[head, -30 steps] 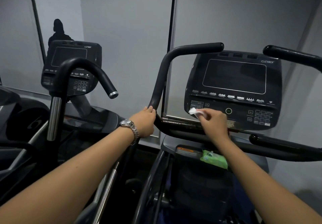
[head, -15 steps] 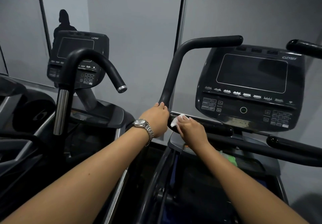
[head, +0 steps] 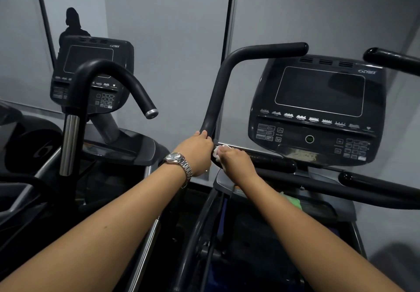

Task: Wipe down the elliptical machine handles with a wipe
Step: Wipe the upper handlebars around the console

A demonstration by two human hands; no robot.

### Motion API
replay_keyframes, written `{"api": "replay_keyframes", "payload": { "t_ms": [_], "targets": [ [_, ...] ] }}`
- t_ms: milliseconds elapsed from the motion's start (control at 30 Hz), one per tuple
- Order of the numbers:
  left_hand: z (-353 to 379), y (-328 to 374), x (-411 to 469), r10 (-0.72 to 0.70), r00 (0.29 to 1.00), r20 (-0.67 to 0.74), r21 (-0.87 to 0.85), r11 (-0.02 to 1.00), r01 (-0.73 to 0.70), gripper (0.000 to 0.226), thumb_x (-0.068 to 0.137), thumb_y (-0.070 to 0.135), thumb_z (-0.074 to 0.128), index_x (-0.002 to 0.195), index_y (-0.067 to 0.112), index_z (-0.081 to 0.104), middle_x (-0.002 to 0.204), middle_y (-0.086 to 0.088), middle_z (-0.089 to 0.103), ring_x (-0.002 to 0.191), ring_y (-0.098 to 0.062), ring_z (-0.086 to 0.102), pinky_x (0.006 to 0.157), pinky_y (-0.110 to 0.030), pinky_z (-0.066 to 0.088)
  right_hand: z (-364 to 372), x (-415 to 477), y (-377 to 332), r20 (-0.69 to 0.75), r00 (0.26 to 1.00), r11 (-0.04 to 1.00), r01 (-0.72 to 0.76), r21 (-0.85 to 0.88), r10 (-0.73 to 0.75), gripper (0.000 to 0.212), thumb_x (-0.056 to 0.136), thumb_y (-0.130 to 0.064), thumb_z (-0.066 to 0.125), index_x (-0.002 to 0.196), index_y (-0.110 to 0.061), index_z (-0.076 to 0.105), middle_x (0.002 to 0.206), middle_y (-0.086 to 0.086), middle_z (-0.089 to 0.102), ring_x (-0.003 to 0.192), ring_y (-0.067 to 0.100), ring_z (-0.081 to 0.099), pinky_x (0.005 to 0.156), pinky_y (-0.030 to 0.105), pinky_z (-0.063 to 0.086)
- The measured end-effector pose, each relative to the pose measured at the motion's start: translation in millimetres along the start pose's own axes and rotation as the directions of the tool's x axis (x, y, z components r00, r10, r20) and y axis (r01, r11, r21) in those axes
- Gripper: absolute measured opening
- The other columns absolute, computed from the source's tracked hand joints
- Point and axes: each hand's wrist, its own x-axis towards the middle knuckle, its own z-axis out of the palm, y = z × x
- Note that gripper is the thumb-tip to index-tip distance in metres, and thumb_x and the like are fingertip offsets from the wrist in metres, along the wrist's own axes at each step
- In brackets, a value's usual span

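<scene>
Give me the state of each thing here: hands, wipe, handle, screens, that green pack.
Left hand: grips the handle at its bend.
Right hand: presses the wipe round the lower bar.
Wipe: crumpled under the right hand.
Near screen: dark.
Far screen: dark.
Green pack: partly hidden behind the right arm; open or closed unclear.

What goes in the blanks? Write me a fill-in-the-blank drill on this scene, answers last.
The right hand presses a white ____ onto the handle.
The left hand, gripping the handle, has a ____ on its wrist.
The pack below the console is ____ in colour.
Missing words: wipe, watch, green.
</scene>
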Motion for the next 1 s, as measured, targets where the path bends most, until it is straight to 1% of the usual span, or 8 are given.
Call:
{"api": "replay_keyframes", "payload": {
  "t_ms": [67,167,267,433,567,667,767,1000],
  "targets": [
    [1.1,-0.4,0.9,0.0,1.0,-0.004,0.003,1.0,0.0,0.034,0.086,0.0,0.042,0.119,0.004,0.047,0.132,-0.01,0.039,0.129,-0.023,0.034,0.093,-0.029,0.04,2.0,-15.2,9.7,-0.056,0.996,0.995,0.067,-0.075,-0.072,0.012,0.086,-0.014,0.062,0.098,-0.014,0.062,0.099,0.002,0.062,0.078,0.027,0.064,0.051,0.033,0.044],
    [1.5,-0.6,1.2,-0.001,1.0,-0.004,-0.005,1.0,0.001,0.034,0.085,0.0,0.043,0.119,0.005,0.048,0.133,-0.01,0.039,0.129,-0.023,0.035,0.094,-0.03,0.041,-9.1,-24.1,22.5,-0.139,0.989,0.995,0.043,-0.089,-0.055,0.029,0.07,0.0,0.07,0.09,-0.02,0.066,0.086,-0.001,0.065,0.061,0.025,0.064,0.042,0.03,0.041],
    [0.1,-0.4,0.6,-0.001,1.0,-0.007,0.0,1.0,0.001,0.031,0.084,0.0,0.042,0.114,0.004,0.049,0.127,-0.009,0.042,0.122,-0.022,0.039,0.088,-0.029,0.042,-11.6,-11.9,12.2,-0.091,0.995,0.997,-0.056,-0.049,0.051,0.035,0.074,0.002,0.061,0.099,-0.022,0.065,0.094,0.001,0.067,0.074,0.029,0.066,0.055,0.033,0.044],
    [-0.5,1.3,-0.1,0.001,1.0,-0.007,0.02,1.0,-0.001,0.028,0.084,-0.001,0.041,0.109,0.004,0.05,0.121,-0.01,0.043,0.117,-0.022,0.04,0.08,-0.027,0.038,-10.9,-33.6,19.2,-0.069,0.997,0.999,0.039,0.007,-0.038,0.027,0.076,0.001,0.047,0.085,-0.021,0.06,0.098,-0.006,0.062,0.071,0.028,0.062,0.055,0.029,0.032],
    [0.3,0.8,0.4,-0.004,1.0,-0.016,0.007,1.0,0.004,0.024,0.083,-0.002,0.041,0.104,0.005,0.051,0.117,-0.009,0.044,0.111,-0.022,0.042,0.075,-0.026,0.035,-21.6,-23.7,22.7,-0.109,0.991,0.996,-0.082,-0.023,0.079,0.03,0.08,-0.002,0.057,0.097,-0.024,0.067,0.097,0.004,0.068,0.083,0.033,0.064,0.063,0.033,0.04],
    [-0.3,1.4,0.4,-0.002,1.0,-0.014,0.007,1.0,0.002,0.026,0.083,-0.001,0.041,0.106,0.004,0.051,0.118,-0.009,0.044,0.111,-0.022,0.042,0.075,-0.026,0.033,-15.4,-18.7,6.3,-0.03,0.999,1.0,-0.017,0.004,0.017,0.034,0.08,0.001,0.053,0.101,-0.023,0.063,0.107,0.001,0.063,0.086,0.03,0.063,0.063,0.03,0.034],
    [0.6,0.9,0.4,-0.004,1.0,-0.021,0.012,1.0,0.004,0.028,0.083,-0.001,0.041,0.109,0.004,0.051,0.12,-0.009,0.044,0.113,-0.022,0.042,0.077,-0.027,0.037,-12.5,-33.5,13.1,-0.023,0.998,0.999,0.05,-0.005,-0.05,0.038,0.073,0.009,0.054,0.098,-0.018,0.062,0.112,-0.003,0.061,0.08,0.03,0.064,0.058,0.033,0.045],
    [2.6,0.1,2.2,-0.014,1.0,-0.026,0.002,1.0,0.014,0.03,0.084,-0.001,0.04,0.111,0.004,0.051,0.126,-0.01,0.043,0.12,-0.023,0.041,0.083,-0.029,0.041,-15.2,-18.1,12.6,-0.055,0.997,0.998,-0.051,-0.031,0.049,0.027,0.081,-0.001,0.057,0.098,-0.021,0.062,0.106,0.001,0.065,0.084,0.031,0.065,0.064,0.032,0.043]
  ]
}}
